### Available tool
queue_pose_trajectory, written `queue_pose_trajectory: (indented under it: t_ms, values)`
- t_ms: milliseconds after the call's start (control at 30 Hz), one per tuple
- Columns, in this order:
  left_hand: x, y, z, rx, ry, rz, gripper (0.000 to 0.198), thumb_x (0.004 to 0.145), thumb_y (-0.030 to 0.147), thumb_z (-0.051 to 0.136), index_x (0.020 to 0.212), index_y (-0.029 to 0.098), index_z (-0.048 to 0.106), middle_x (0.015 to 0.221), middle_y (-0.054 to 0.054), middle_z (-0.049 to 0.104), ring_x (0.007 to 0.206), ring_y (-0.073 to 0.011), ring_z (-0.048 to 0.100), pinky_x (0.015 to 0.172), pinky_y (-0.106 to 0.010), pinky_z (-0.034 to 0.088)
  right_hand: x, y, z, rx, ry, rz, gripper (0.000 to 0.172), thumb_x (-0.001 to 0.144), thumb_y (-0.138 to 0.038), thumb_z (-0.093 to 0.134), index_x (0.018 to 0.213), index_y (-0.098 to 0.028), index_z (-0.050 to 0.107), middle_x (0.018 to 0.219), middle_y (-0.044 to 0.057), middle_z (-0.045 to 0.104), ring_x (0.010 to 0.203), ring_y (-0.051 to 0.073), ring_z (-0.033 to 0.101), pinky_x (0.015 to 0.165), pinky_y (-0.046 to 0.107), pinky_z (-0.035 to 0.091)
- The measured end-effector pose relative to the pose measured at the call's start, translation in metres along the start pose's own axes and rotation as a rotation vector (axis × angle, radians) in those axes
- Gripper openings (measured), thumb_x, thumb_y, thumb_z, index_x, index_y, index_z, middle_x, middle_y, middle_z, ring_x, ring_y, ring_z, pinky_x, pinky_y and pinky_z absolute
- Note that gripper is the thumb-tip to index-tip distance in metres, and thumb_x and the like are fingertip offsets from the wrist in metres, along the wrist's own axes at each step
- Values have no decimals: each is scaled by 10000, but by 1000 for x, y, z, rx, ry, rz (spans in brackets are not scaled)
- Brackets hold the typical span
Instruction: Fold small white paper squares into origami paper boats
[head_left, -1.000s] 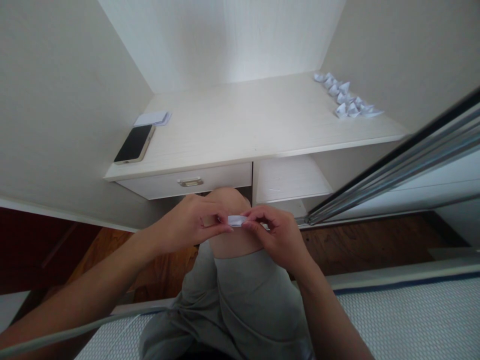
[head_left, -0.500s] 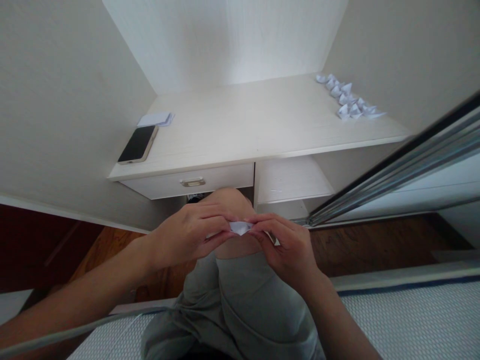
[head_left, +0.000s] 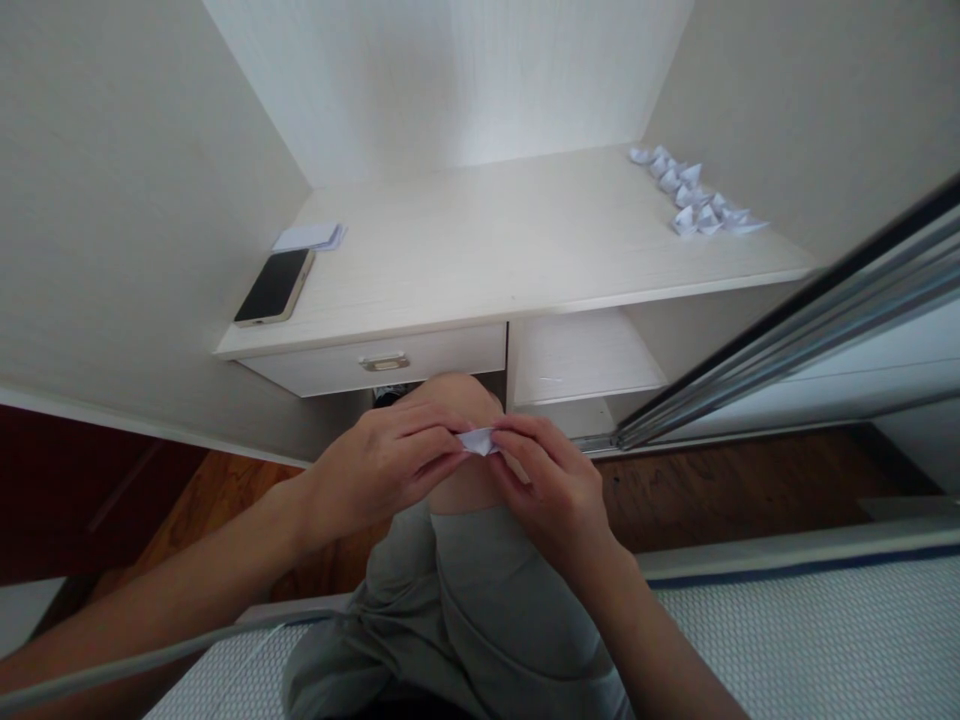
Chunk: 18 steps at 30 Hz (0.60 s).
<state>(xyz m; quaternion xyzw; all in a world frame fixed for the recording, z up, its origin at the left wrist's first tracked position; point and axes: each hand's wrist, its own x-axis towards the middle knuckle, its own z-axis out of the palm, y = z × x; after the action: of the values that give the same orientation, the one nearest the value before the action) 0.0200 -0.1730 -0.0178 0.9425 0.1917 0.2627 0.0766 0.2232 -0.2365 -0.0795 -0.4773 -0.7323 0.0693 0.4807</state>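
Observation:
A small folded white paper (head_left: 478, 441) is held over the knee, pinched from both sides. My left hand (head_left: 397, 455) grips its left end between thumb and fingers. On the other end, the thumb and fingers of my right hand (head_left: 547, 475) are closed, with the fingertips near the paper's middle. Several small folded paper pieces (head_left: 694, 200) stand in a cluster at the right end of the white shelf (head_left: 465, 250). A stack of flat white paper (head_left: 306, 237) lies at the shelf's left end.
A dark-screened phone (head_left: 275, 287) lies at the shelf's front left corner. Below it is a drawer with a metal handle (head_left: 384, 362). Metal door tracks (head_left: 787, 330) slant along the right. A cable (head_left: 187, 648) crosses at lower left.
My right hand has moved slightly left and up, its fingertips now covering more of the paper's right part. My left hand has barely shifted.

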Motion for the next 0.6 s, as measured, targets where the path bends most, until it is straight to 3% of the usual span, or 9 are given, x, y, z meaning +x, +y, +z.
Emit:
queue_pose_trajectory:
  t_ms: [367,600]
  values:
    - [-7,-9,11,32,-77,11,157,1004,114,565,920,150,692,978,-88,791,922,-184,765,861,-295,645,0,8,15,22,-90,88,176,876,-53,627,962,-174,720,1072,136,689,975,242,689,851,364,604]
    - [-13,-10,12,65,-134,-2,164,990,96,575,928,151,716,1012,-85,786,939,-186,746,859,-304,634,0,7,11,67,-210,165,111,969,-163,637,1018,-178,736,1105,137,642,979,247,650,839,413,600]
